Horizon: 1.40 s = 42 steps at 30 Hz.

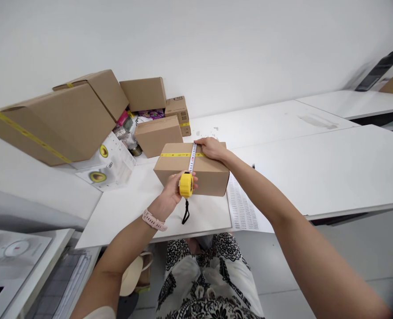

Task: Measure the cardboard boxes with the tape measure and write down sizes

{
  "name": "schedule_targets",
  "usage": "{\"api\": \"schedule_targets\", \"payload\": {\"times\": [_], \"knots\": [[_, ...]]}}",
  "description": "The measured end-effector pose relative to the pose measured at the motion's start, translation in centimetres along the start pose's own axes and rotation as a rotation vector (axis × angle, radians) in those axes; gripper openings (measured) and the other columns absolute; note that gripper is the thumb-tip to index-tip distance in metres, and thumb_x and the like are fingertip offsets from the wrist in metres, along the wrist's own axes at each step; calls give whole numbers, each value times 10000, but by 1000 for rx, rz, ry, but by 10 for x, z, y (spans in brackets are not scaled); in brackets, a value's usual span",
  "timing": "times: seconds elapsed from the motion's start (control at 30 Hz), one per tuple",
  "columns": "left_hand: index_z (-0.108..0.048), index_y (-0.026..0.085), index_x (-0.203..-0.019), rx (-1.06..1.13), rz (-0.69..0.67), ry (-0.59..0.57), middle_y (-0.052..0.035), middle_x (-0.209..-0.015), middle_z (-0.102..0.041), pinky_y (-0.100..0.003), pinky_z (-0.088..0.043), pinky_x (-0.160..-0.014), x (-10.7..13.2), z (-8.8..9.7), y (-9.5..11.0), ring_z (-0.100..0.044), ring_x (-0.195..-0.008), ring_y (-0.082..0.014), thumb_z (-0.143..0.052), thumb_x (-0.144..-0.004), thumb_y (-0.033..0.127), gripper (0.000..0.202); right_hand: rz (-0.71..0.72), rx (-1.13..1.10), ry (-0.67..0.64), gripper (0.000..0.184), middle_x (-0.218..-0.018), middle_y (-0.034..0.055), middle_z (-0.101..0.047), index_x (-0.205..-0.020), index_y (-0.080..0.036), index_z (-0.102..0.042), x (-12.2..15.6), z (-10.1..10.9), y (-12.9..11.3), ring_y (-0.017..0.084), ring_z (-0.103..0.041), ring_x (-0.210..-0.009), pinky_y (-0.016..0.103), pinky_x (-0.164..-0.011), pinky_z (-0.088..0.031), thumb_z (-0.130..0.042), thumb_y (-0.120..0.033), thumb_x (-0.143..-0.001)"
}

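A brown cardboard box [213,177] sealed with yellow tape lies on the white table in front of me. My left hand [174,188] is closed around a yellow tape measure [186,184] at the box's near edge, and a black wrist strap [185,212] dangles from it. The white measuring blade [192,158] runs out across the box top to the far edge. There my right hand [210,148] holds the blade's end down against the box, its fingers bent. A pink watch band circles my left wrist.
Cardboard boxes [60,117] and a white avocado-print carton [113,166] stand at the left, with small packages among them. Printed sheets [244,206] lie right of the box. A dark device [380,68] stands far right, and an appliance [13,252] is at lower left.
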<state>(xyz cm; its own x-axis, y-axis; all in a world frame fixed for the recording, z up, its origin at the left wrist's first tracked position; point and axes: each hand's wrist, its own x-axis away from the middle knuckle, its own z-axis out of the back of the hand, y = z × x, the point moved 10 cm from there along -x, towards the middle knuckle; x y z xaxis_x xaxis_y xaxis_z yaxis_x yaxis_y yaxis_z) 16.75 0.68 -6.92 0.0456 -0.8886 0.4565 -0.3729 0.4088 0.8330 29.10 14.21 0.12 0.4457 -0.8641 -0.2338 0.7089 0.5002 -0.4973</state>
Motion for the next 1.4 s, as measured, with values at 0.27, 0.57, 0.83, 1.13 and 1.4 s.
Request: {"api": "schedule_targets", "payload": {"times": [0.27, 0.57, 0.83, 1.13, 1.4], "knots": [[-668, 87, -735, 6, -8, 11, -61, -576, -674, -215, -508, -458, -3, -5, 1, -615, -450, -126, -580, -822, 79, 125, -20, -40, -17, 512, -1350, 93, -671, -1331, -168, -681, -7, 1, 3, 277, -623, -1248, 356, -1071, -441, -448, -93, -882], [-674, 187, -713, -77, -114, -242, 3, -594, -638, -191, -474, -418, 71, -6, -5, -583, -445, -97, -679, -796, 239, 98, -205, -104, 474, 363, -1180, 91, -685, -1258, -111, -609, 77, 115, 94, 211, -634, -1128, 409, -1025, -454, -410, -234, -981], [-669, 178, -679, -197, 316, -511, -33, -595, -647, -227, -444, -444, 124, -26, -175, -563, -436, -114, -766, -750, 393, 245, -858, 136, 95, 455, -1050, 147, -718, -1097, -163, -602, 210, 4, 213, 298, -652, -982, 406, -845, -493, -545, -571, -905], [-676, 237, -681, -1277, -584, -133, 0, -644, -659, -255, -376, -619, 58, 27, -32, -551, -605, -164, -677, -820, 276, 145, -770, -49, 54, 406, -842, 78, -751, -1191, -150, -655, 182, -19, 219, 220, -699, -818, 341, -870, -523, -591, -145, -790], [-651, 244, -755, -1560, -806, -157, -47, -829, -752, -267, -372, -712, -6, -2, -62, -651, -774, -212, -586, -915, 293, 180, -476, -676, 636, 321, -1073, 94, -751, -1151, -185, -659, 223, 50, 208, 200, -698, -1006, 374, -865, -574, -565, -244, -850]]}}
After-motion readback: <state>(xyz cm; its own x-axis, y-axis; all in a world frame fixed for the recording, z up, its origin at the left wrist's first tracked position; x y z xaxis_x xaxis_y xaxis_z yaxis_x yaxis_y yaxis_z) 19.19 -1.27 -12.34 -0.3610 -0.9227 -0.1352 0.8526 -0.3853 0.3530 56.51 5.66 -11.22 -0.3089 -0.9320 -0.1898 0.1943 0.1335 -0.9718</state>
